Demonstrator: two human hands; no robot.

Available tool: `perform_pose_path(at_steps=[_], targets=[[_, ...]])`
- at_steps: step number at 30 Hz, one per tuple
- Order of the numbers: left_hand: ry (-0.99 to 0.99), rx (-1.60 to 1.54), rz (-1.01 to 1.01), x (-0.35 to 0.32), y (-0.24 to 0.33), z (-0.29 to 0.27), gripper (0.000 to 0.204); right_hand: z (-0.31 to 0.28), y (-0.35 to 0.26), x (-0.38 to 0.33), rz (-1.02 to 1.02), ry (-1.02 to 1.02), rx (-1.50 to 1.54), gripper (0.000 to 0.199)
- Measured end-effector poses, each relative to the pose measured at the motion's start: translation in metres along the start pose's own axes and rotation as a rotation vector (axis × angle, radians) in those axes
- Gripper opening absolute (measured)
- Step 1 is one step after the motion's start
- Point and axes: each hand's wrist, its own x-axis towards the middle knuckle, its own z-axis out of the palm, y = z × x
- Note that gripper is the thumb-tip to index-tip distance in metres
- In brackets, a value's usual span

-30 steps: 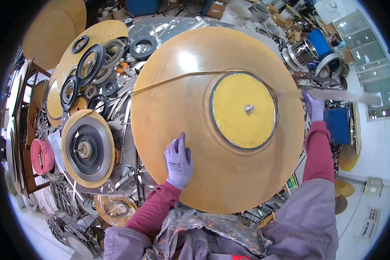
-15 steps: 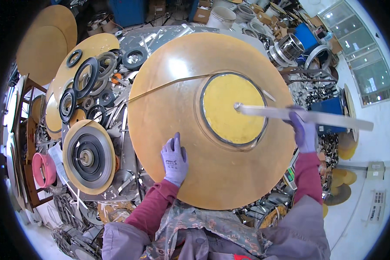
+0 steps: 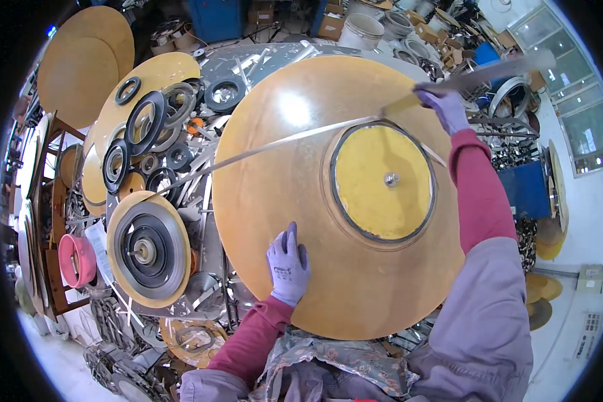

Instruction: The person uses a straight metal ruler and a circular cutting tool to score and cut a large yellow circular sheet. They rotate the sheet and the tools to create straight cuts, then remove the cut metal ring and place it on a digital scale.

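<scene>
Metal strip (image 3: 295, 139): thin, narrow, silvery band, running from the cluttered bench across the upper face of the large tan disc (image 3: 281, 221) toward its upper right rim. Right hand (image 3: 444, 107), in a purple glove, sits above that rim with fingers clenched on the strip's end, next to a long flat bar (image 3: 489, 72) blurred by motion; whether the hand also holds the bar cannot be told. Left hand (image 3: 288, 264), gloved likewise, lies flat with fingers spread and released on the disc's lower part, below and left of the yellow hub (image 3: 382, 181). Handling, by judgement: light, springy, likely sharp along the edges, prone to whip or kink; best gripped flat by the faces near the end, gloves on. Left of the disc: black and grey rings (image 3: 147, 127) stacked on smaller tan discs.
</scene>
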Motion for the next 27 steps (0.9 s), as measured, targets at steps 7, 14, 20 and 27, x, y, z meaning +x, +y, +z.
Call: perform_pose_path(at_steps=[7,14,20,27], targets=[[-0.021,0.018,-0.010,-0.004,0.011,0.000,0.062,-0.073,0.040,-0.113,0.177,0.453,-0.150,0.017],[-0.059,0.080,0.002,-0.013,0.013,0.003,0.062,-0.072,0.021,-0.239,0.375,0.671,-0.163,0.023],[-0.036,-0.003,0.067,0.006,-0.001,-0.005,0.061,-0.059,-0.045,-0.292,0.375,0.627,-0.069,0.039],[0.041,-0.051,0.247,0.138,-0.059,-0.019,0.056,-0.019,-0.023,-0.351,0.685,0.565,0.268,0.044]])
